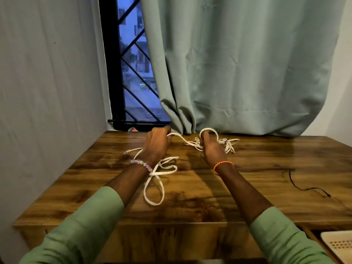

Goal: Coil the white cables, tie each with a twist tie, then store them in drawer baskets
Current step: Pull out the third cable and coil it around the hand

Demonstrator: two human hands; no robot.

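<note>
A long white cable (162, 169) lies in loose loops on the wooden table (266, 168). My left hand (157, 144) grips a stretch of it near the table's far edge. My right hand (210, 149) holds a small loop of the same cable that arches over its fingers. The cable runs slack between both hands. Just right of my right hand lies a coiled white cable (228, 143) bound with a dark twist tie. One cable plug (126, 152) rests on the table left of my left hand.
A thin black wire (304, 187) trails across the table's right side. A white perforated basket (339, 244) shows in an open drawer at the bottom right. A green curtain (238, 73) hangs behind the table, touching its far edge. A window with bars is at the back left.
</note>
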